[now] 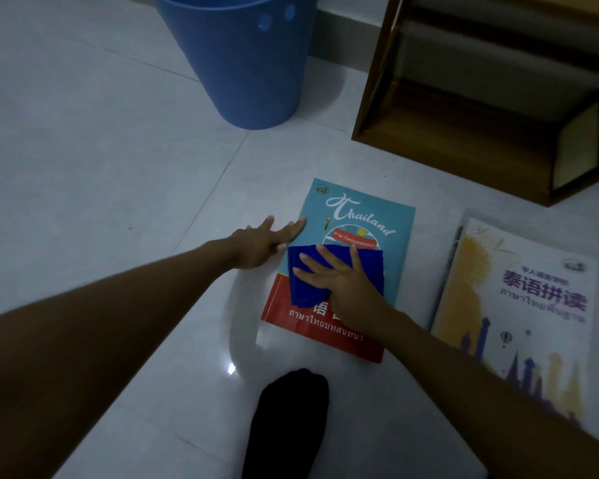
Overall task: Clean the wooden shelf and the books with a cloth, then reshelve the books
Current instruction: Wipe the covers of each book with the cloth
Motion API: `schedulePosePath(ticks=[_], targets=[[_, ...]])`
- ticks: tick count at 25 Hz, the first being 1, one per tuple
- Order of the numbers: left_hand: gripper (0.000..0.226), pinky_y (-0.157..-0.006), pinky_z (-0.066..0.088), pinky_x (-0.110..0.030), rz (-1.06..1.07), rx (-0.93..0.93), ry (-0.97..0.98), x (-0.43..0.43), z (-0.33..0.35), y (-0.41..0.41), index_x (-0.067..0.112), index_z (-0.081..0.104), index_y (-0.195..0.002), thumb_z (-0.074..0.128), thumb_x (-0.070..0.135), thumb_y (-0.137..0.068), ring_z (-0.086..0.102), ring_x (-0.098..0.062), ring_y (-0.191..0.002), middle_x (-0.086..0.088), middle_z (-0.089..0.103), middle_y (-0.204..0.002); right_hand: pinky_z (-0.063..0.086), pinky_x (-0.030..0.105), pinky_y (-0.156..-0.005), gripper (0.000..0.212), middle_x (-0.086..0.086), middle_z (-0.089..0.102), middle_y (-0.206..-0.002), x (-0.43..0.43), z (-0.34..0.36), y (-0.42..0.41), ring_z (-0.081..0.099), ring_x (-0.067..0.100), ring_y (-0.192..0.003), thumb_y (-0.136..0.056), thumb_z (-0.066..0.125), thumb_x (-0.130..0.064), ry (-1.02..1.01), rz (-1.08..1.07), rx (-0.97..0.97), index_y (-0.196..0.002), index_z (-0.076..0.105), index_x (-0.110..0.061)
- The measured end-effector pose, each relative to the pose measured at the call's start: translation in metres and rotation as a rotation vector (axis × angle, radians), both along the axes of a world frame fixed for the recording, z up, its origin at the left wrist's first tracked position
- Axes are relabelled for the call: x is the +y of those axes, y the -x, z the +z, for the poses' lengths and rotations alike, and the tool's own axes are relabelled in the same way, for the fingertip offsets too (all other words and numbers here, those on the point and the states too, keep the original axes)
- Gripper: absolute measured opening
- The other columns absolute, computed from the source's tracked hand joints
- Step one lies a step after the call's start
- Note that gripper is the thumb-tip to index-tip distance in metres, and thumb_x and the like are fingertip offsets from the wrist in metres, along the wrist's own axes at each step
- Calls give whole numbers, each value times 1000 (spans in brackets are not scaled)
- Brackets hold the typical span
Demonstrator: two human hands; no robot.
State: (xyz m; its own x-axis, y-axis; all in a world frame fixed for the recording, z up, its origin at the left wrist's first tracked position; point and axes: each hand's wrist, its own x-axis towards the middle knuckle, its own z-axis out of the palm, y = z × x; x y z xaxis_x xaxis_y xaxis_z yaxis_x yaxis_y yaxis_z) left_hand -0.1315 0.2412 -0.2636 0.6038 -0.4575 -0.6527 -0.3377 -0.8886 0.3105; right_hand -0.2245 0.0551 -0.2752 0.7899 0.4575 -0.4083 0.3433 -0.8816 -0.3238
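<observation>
Landmark: the Thailand book [353,216], flat on the tiled floor [101,167], cover up.

Right hand [339,278] lies flat on the folded blue cloth [370,267], fingers spread, pressing it onto the middle of the cover; not clenched, just palm weight. Left hand [260,245] is open, fingers together and extended, tips touching the book's left edge, apparently steadying it.

Just right of the book, a second book with a yellow-and-purple cover [519,305] lies flat, slightly apart from it. Beyond the book and to its right stands the wooden shelf [429,126]; its near compartment looks empty apart from one thick volume [574,146] standing at the right end. A blue plastic bucket [242,60] sits beyond the book, to the left.

Progress, as a judgement: mid-task. Book wiping is under way on this cover; reshelving of the two floor books not yet done. Whether the shelf or the second book has been wiped cannot be told.

Hard to read: light is dim; the shelf's upper part and right side are cut off; something thin seems tucked under the second book's left edge. A dark socked foot [291,409] shows nearer the camera than the book.
</observation>
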Motion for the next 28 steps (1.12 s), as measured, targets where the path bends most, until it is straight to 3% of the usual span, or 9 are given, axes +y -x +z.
schedulePosePath(ticks=[5,9,12,14,18,21,23,25,28], targets=[[53,-115,7,-51,-31,-3,-15,2,-8,-1,40,-19,-143,14,42,-101,-7,-33,-145,-4,-4,-159,-11,60,-111,73,-7,-9,-160,22,6,24,-16,21,-146,-95,48,-16,76,259,23,-151,5,-33],[64,-114,12,-52,-44,-9,-10,3,-6,0,39,-20,-143,25,49,-98,-5,-34,-145,-2,-2,-160,-16,58,-110,79,-9,-5,-160,25,-6,44,-23,19,-143,-90,51,-4,33,296,43,-151,10,-33],[71,-114,14,-51,-56,-8,-18,3,2,3,38,-19,-144,31,52,-96,-3,-34,-145,-7,2,-159,0,64,-110,73,-7,21,-158,7,-24,50,-14,19,-140,-81,54,-6,-59,369,-150,-146,31,-31],[72,-115,11,-51,-53,21,3,3,5,2,38,-19,-144,32,53,-95,-5,-34,-145,-8,2,-159,9,57,-111,76,-9,35,-151,-20,-37,63,-3,15,-146,-71,56,-14,-46,405,-273,-141,36,-36],[77,-116,11,-55,-70,53,8,-2,8,0,36,-17,-145,32,59,-91,-1,-39,-144,-11,3,-159,-6,46,-114,85,-11,-15,-159,-60,-60,70,-14,16,-147,-82,36,-8,46,465,-382,-149,-8,-36],[74,-114,20,-54,-51,81,10,-5,10,-2,35,-15,-146,39,45,-97,13,-41,-142,-12,9,-157,1,53,-116,86,-14,-2,-159,-58,-36,33,-18,9,-144,-79,38,-7,-41,225,-308,-148,-3,-40],[74,-114,23,-53,-29,83,6,-8,12,-2,34,-15,-147,41,39,-98,15,-40,-142,-13,10,-157,-4,52,-117,83,-13,0,-159,-58,-15,7,-17,10,-144,-87,38,7,-59,-90,-39,-147,4,-39],[75,-112,26,-55,-31,35,-36,-11,12,2,37,-16,-145,41,39,-98,14,-38,-143,-12,7,-158,-10,52,-115,82,-8,-2,-160,-53,-3,-4,-14,15,-146,-89,38,11,-36,-280,-24,-149,7,-35],[76,-108,27,-60,-43,-57,-116,-12,9,6,40,-19,-144,40,43,-97,22,-34,-142,-8,7,-159,-9,58,-112,81,-2,-10,-160,-37,-1,16,-20,25,-144,-92,43,3,47,-138,13,-151,-2,-29]])
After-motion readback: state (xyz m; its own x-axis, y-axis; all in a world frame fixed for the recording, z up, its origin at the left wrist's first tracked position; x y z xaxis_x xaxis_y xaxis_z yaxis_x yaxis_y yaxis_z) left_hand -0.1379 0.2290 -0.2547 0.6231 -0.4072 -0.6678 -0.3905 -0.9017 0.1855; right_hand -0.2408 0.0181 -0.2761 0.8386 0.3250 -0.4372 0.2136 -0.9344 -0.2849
